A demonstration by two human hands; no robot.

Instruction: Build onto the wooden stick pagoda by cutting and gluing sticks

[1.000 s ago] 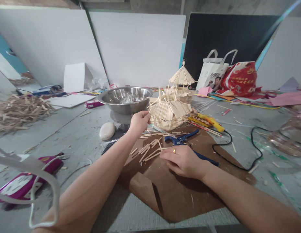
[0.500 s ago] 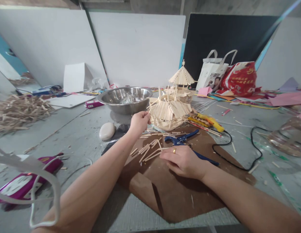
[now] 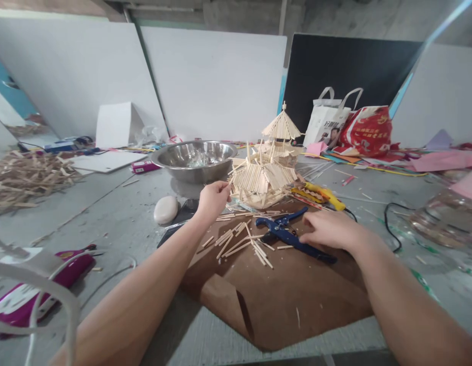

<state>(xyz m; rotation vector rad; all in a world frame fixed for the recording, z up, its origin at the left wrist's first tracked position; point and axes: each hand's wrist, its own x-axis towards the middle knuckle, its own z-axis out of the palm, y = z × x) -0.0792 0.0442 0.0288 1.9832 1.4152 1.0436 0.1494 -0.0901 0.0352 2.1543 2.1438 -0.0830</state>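
A small pavilion model [image 3: 264, 175] made of thin wooden sticks stands at the middle of the table. My left hand [image 3: 213, 201] is closed in a pinch at its left edge; what lies between the fingertips is too small to make out. My right hand [image 3: 331, 231] hovers by the handles of a blue hand cutter [image 3: 285, 235], thumb and fingers apart, holding nothing I can see. Several cut wooden sticks [image 3: 236, 239] lie loose on the brown sheet [image 3: 292, 300] left of the cutter. A yellow glue gun [image 3: 327, 195] rests behind my right hand.
A steel bowl [image 3: 197, 173] with clear plastic inside stands behind my left hand, near a white rounded object [image 3: 166, 209]. Black cord [image 3: 390, 213] runs along the right. At left are a stick pile [image 3: 26, 175] and a purple power strip [image 3: 41, 290].
My right hand has moved right and away from the loose sticks to the cutter's handles, its fingers now apart. More sticks show where it was. My left hand stays at the model.
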